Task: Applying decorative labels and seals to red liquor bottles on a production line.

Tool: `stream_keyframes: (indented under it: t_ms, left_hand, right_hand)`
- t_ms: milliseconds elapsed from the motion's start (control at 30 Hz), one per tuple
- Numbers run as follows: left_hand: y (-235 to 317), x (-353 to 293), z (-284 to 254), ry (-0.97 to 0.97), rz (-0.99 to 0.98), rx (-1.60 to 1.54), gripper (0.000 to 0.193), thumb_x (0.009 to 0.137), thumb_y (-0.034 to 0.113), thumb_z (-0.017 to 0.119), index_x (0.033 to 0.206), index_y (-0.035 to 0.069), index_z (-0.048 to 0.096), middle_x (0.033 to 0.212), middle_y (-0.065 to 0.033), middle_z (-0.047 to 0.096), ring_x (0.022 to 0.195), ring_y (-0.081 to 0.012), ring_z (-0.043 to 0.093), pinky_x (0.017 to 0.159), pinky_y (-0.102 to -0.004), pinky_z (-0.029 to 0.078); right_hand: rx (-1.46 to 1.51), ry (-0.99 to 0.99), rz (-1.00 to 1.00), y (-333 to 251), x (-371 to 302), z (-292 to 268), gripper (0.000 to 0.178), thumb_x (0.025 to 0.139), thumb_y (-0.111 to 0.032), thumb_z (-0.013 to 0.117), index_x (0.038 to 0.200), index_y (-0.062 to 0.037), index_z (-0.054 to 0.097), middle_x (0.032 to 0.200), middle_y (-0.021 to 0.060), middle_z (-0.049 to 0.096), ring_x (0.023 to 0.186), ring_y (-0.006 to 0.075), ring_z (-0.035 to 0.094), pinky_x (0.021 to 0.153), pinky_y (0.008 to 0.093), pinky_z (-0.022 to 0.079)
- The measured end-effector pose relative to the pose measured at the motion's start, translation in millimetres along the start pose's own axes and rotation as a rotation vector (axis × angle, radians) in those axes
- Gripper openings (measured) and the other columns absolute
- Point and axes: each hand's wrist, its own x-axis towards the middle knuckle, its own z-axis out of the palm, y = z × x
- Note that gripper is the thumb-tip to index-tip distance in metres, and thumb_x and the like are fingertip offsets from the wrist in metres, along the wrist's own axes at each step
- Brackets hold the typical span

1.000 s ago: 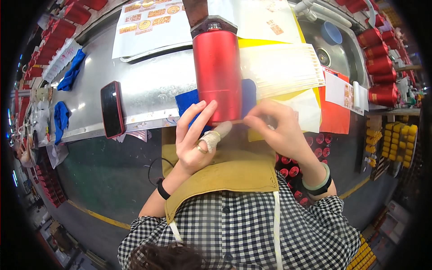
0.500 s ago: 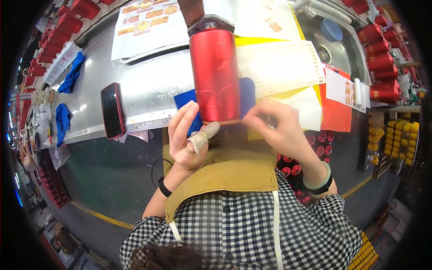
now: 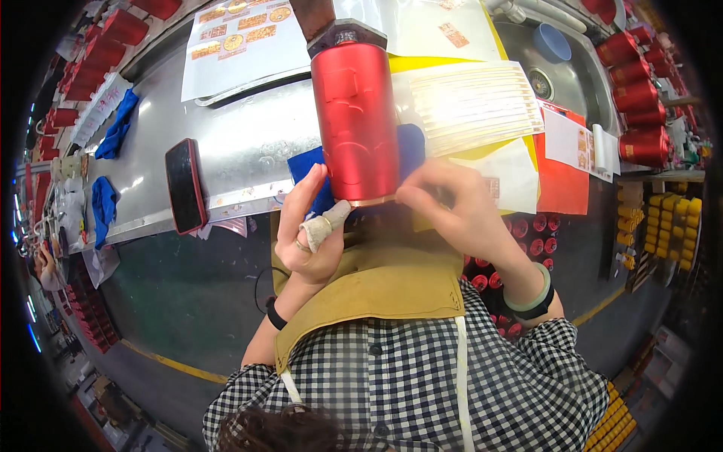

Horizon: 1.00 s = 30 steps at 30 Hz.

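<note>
A shiny red metal cylinder [image 3: 354,120] with raised shapes lies with its round near end toward me. Its far end meets a dark angular metal fitting [image 3: 348,34]. A thin copper-coloured strip [image 3: 374,201] runs along the near rim. My left hand [image 3: 309,226] is at the rim's left side, fingers stretched apart; one wears a pale cloth finger cover [image 3: 324,227], its tip touching the rim by the strip. At the right side, my right hand [image 3: 456,200] pinches at the strip's end, thumb and forefinger together. A blue cloth [image 3: 411,148] shows beneath the cylinder.
The metal worktop [image 3: 233,143] carries a phone [image 3: 185,186] and a printed sheet [image 3: 241,53] at left. Right of the cylinder lie striped strip sheets [image 3: 478,105] and a red sheet [image 3: 561,173]. A sink [image 3: 580,83] holds a blue bowl [image 3: 552,43]. Red cylinders [image 3: 640,151] stand at far right.
The cylinder has turned, its raised shapes shifting toward the left. Both hands stay at the rim, and the right fingers have come slightly left with the strip's visible part shorter.
</note>
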Motion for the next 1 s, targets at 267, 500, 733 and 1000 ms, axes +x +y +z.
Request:
stream_keyframes:
  t_ms: [267, 500, 733, 1000]
  left_hand:
    - [6, 15, 2, 0.03, 0.328, 0.191, 0.056, 0.076, -0.007, 0.084, 0.128, -0.01, 0.063, 0.136, -0.0221, 0.062, 0.119, -0.0369, 0.065, 0.1, -0.0448, 0.058]
    - [3, 10, 5, 0.003, 0.116, -0.035, 0.059, 0.077, -0.01, 0.083, 0.132, -0.009, 0.06, 0.133, -0.0215, 0.064, 0.118, -0.0329, 0.066, 0.101, -0.0431, 0.057]
    - [8, 14, 2, 0.105, 0.221, 0.143, 0.039, 0.088, 0.0, 0.079, 0.123, -0.009, 0.064, 0.128, -0.021, 0.068, 0.114, -0.0372, 0.068, 0.093, -0.0454, 0.061]
    - [2, 27, 5, 0.027, 0.36, 0.121, 0.035, 0.073, -0.003, 0.087, 0.105, 0.004, 0.074, 0.117, -0.0166, 0.074, 0.108, -0.0365, 0.071, 0.088, -0.0432, 0.06]
  right_hand:
    - [-0.023, 0.006, 0.009, 3, -1, -5, 0.02, 0.096, -0.02, 0.071, 0.093, -0.0001, 0.074, 0.08, 0.0102, 0.067, 0.066, 0.0196, 0.061, 0.063, 0.0339, 0.047]
    - [-0.004, 0.006, 0.012, 0, 0, -3, 0.018, 0.095, -0.018, 0.073, 0.093, -0.0001, 0.074, 0.081, 0.0089, 0.068, 0.067, 0.0184, 0.062, 0.063, 0.0331, 0.047]
    - [-0.013, 0.0, 0.025, -4, -3, -6, 0.018, 0.095, -0.018, 0.073, 0.092, 0.0, 0.073, 0.081, 0.0083, 0.067, 0.067, 0.0176, 0.061, 0.063, 0.0322, 0.046]
    - [-0.014, 0.001, 0.036, 1, -1, -5, 0.02, 0.095, -0.02, 0.073, 0.093, -0.0002, 0.073, 0.08, 0.0082, 0.068, 0.068, 0.0175, 0.06, 0.064, 0.0325, 0.046]
